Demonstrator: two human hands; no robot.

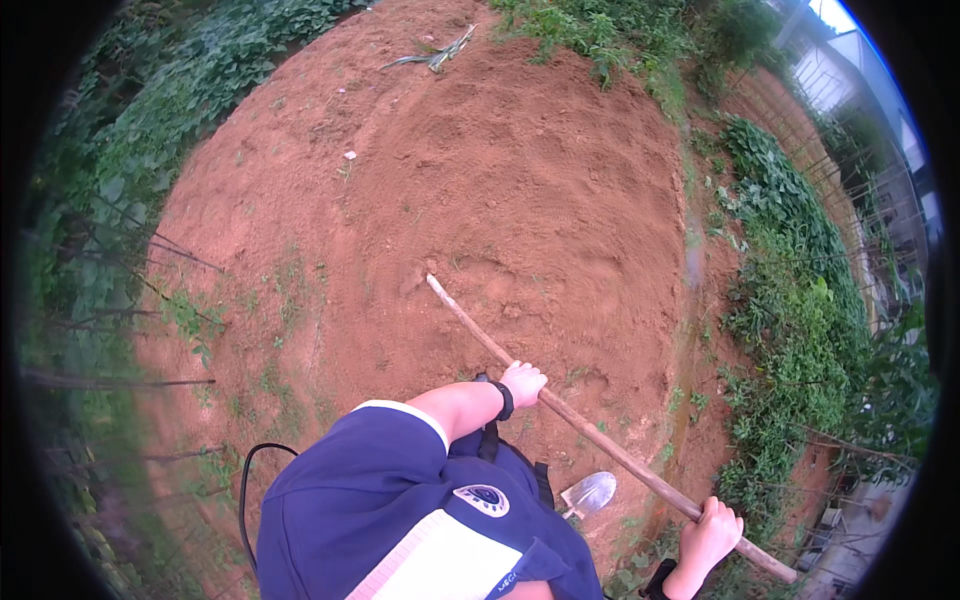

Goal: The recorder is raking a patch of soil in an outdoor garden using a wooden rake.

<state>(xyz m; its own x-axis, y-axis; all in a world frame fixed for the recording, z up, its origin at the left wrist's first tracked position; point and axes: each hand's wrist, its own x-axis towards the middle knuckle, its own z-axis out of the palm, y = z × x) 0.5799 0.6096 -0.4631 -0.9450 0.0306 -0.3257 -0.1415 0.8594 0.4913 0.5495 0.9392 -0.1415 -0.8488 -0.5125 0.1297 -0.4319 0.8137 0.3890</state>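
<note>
A long wooden handle (pixel 600 442) runs slantwise from the reddish soil near the middle of the view down to the lower right. My left hand (pixel 524 383), with a black band at the wrist, grips it about a third of the way from its far end. Nearer the butt, my right hand (pixel 711 531) is closed around the same handle. At the far end a tool head (pixel 412 280) rests against the soil; it is soil-coloured and blurred, so its exact shape cannot be told. The blade of a metal shovel or trowel (pixel 591 493) shows beside my legs.
Loose reddish soil (pixel 525 172) spreads ahead. Leafy plants (pixel 180 82) and thin sticks (pixel 150 382) edge the left side. A narrow furrow (pixel 691 255) and green plants (pixel 795 322) lie along the right. A cut leafy stalk (pixel 439 56) lies at the far end.
</note>
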